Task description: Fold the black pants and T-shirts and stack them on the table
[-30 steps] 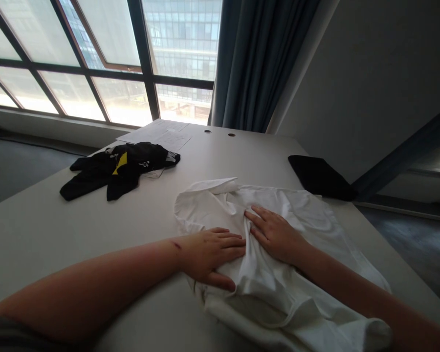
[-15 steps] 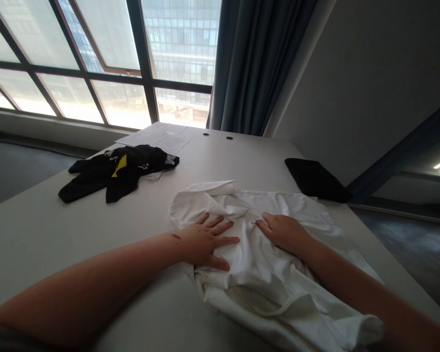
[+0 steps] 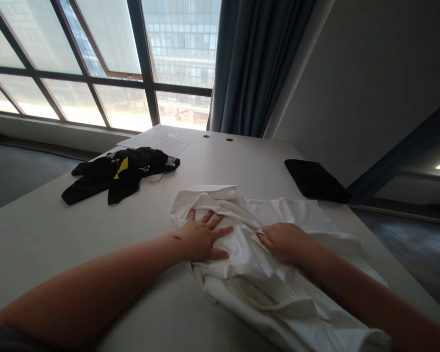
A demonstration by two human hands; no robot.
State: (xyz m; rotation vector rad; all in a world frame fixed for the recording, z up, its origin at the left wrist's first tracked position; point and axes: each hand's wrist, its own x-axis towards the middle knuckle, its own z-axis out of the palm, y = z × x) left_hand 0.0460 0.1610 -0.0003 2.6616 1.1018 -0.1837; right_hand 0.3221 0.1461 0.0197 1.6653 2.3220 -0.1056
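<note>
A crumpled white garment (image 3: pixel 278 274) lies on the white table (image 3: pixel 58 230) in front of me. My left hand (image 3: pixel 201 237) rests flat on its left part, fingers spread and pointing away from me. My right hand (image 3: pixel 284 240) sits on the cloth just to the right. Its fingers are curled and pinch a raised fold in the middle of the garment. Both forearms reach in from the near edge.
A black garment with a yellow patch (image 3: pixel 119 172) lies at the left back of the table. Paper sheets (image 3: pixel 161 142) lie beyond it near the window. A flat black item (image 3: pixel 315 181) sits at the right edge by the wall. A curtain (image 3: pixel 253 68) hangs behind.
My left hand has slid up and to the left over the cloth and spread its fingers. My right hand has gone from flat to curled, gathering a fold.
</note>
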